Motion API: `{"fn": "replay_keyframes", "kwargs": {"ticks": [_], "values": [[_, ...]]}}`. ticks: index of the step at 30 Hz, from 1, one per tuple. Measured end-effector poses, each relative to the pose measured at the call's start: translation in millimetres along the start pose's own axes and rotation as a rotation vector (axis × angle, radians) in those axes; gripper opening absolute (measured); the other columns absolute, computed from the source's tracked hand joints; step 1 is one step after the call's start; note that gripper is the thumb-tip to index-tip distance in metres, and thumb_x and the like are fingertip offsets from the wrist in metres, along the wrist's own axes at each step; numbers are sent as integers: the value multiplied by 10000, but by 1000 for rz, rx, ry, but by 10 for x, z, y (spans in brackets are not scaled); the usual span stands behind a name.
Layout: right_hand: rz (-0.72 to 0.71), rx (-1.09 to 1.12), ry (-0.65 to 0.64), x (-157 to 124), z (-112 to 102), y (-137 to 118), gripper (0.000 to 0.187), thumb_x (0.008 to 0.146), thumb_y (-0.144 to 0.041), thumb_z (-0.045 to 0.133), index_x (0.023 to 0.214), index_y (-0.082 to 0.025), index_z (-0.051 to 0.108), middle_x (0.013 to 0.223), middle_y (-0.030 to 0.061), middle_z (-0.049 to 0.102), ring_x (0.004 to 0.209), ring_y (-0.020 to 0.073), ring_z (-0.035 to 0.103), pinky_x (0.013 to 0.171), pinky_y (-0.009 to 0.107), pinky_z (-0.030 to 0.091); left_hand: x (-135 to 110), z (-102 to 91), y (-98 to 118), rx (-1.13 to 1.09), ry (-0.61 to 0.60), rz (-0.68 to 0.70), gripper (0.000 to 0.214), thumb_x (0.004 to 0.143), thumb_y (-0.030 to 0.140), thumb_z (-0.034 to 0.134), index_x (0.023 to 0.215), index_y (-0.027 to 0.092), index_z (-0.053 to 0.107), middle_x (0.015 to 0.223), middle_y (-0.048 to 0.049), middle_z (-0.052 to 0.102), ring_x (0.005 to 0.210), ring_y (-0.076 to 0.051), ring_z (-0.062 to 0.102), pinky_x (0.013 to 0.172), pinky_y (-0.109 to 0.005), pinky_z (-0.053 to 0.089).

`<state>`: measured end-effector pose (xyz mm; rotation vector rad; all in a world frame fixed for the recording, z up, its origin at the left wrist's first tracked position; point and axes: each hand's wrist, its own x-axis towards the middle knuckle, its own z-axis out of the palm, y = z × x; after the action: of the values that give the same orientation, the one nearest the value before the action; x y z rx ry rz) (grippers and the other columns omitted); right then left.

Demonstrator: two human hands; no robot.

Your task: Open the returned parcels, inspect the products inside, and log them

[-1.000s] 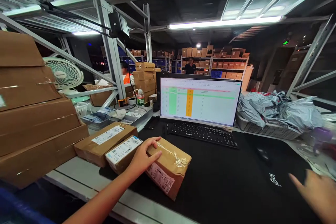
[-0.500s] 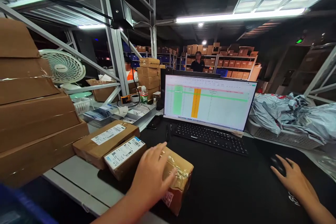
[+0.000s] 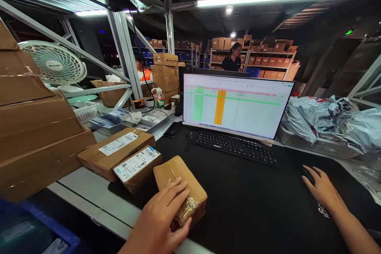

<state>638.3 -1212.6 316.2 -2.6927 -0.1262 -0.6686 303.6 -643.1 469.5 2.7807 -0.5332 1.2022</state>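
My left hand (image 3: 162, 216) grips the near end of a small cardboard box (image 3: 186, 176), fingers across its top and thumb along the near side. Clear tape shines on the box's corner, and its underside is hidden. On the black desk mat (image 3: 244, 202), my right hand (image 3: 323, 188) is curled over a black computer mouse (image 3: 308, 175), covering most of it. Left of the small box lie two labelled parcels: a narrow one (image 3: 139, 180) and a larger, flat one (image 3: 114, 162). A black keyboard (image 3: 232, 147) sits below the monitor (image 3: 235, 107), which displays a spreadsheet.
Large cartons (image 3: 32, 139) are stacked at the left, near a fan (image 3: 53, 65). A white basket (image 3: 321, 147) of grey plastic mailers stands at the right. A blue bin (image 3: 59, 222) is at lower left. Behind the monitor stands a person (image 3: 231, 63).
My left hand has slid toward the near end of the small box, exposing more of its top. The view has shifted slightly. The person behind the monitor has turned sideways.
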Motion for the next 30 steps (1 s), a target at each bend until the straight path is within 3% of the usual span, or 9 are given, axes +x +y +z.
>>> {"fn": "replay_keyframes", "kwargs": {"ticks": [4,8,11,13,17,22,25,27,30], "values": [[5,-19,-17,9,3,-1,683,886,-568,368,1393,-150,555,1457,235,424,1393,420,409,1102,546,400,-217,-163,-126,-40,-71,22,591,794,330,695,1361,257,549,1362,-78,652,1247,-290,632,1022,-453,585],[34,-29,-36,-30,-70,-67,682,886,-558,388,1417,-154,527,1484,217,401,1399,409,398,1110,546,394,-361,-241,-136,5,-58,-39,599,766,280,676,1356,257,578,1424,-89,601,1295,-322,591,1015,-475,586],[-8,-80,63,-109,-215,-300,721,896,-567,403,1456,-119,475,1521,232,351,1413,420,367,1139,568,353,-399,-278,-104,52,-70,-21,591,771,229,639,1359,223,582,1375,-96,639,1254,-313,623,983,-455,606],[-93,-119,149,-155,-332,-611,701,921,-538,408,1451,-82,470,1518,252,351,1411,420,364,1150,573,334,-425,-293,-104,56,-72,3,605,792,206,621,1393,199,553,1357,-99,654,1247,-292,632,987,-420,605],[-362,-74,157,-227,-483,-1613,531,958,-418,438,1329,-59,565,1447,269,430,1363,385,424,1135,541,370,-542,-296,-194,15,-43,48,627,825,167,622,1441,173,506,1372,-110,646,1278,-262,613,1017,-357,584],[-670,206,-210,-373,-380,-3183,354,983,-324,463,1275,-159,578,1346,151,554,1255,253,545,1100,428,443,-717,-292,-348,-34,25,36,565,862,98,618,1416,166,527,1344,-110,665,1279,-222,613,1067,-325,544],[-719,241,-401,-367,-155,-4109,309,992,-284,475,1255,-177,596,1256,101,632,1155,201,604,1039,342,480,-725,-309,-378,-59,42,37,457,885,82,621,1339,124,583,1318,-126,677,1294,-216,600,1111,-328,506],[-725,222,-442,-285,50,-4684,308,1008,-293,473,1267,-187,601,1260,92,639,1174,193,597,1044,316,466,-673,-329,-376,-81,53,31,409,898,82,614,1306,103,602,1292,-135,690,1292,-212,600,1114,-323,502],[-635,156,-476,-105,379,-5402,285,1026,-275,455,1211,-150,632,1233,126,643,1178,226,598,1028,372,479,-536,-367,-388,-127,75,6,356,911,88,600,1266,94,625,1253,-144,707,1266,-208,619,1078,-307,529]]}}
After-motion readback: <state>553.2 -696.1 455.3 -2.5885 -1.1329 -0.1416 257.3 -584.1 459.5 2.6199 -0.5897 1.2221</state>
